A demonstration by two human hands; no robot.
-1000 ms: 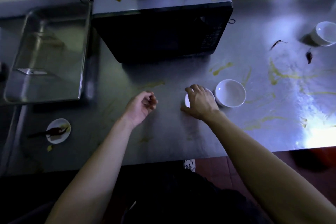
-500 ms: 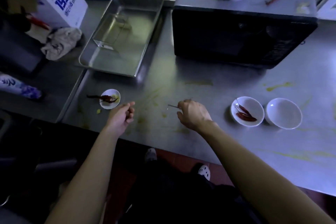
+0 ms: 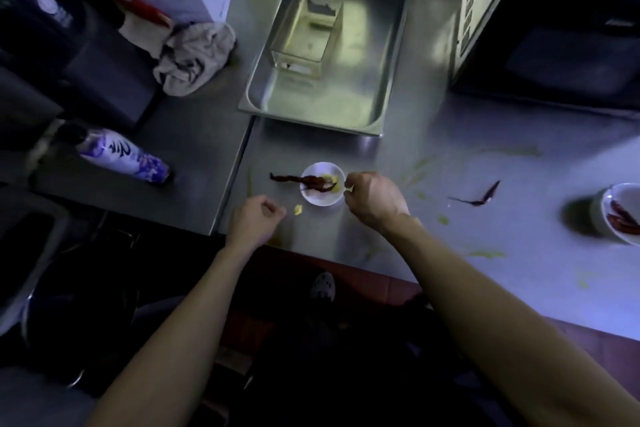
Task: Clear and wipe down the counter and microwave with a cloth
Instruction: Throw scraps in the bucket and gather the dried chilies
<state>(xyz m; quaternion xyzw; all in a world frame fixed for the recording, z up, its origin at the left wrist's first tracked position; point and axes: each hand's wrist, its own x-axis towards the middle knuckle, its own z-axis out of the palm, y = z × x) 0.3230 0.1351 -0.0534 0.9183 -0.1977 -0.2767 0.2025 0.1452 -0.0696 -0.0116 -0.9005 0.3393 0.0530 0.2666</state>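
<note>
tabletop (image 3: 433, 156): yellow smears, so a slid dish would drag them wider
microwave (image 3: 554, 45): far right
cloth (image 3: 194, 57): crumpled back left, nobody's holding it
hands: right hand (image 3: 375, 199) pinches the saucer (image 3: 320, 199) rim, left hand (image 3: 254, 218) loosely curled, empty
saucer: a one-edge lift could tip it
chili (image 3: 301, 180): overhangs the rim — likely slides off

I'm looking into a working kitchen: a stainless-steel counter (image 3: 433, 163) smeared with yellowish sauce, a deep steel pan (image 3: 325, 100) toward its far edge, a black microwave (image 3: 561, 52) far right, dried chillies (image 3: 304, 180) across a small white dish (image 3: 320, 199).
</note>
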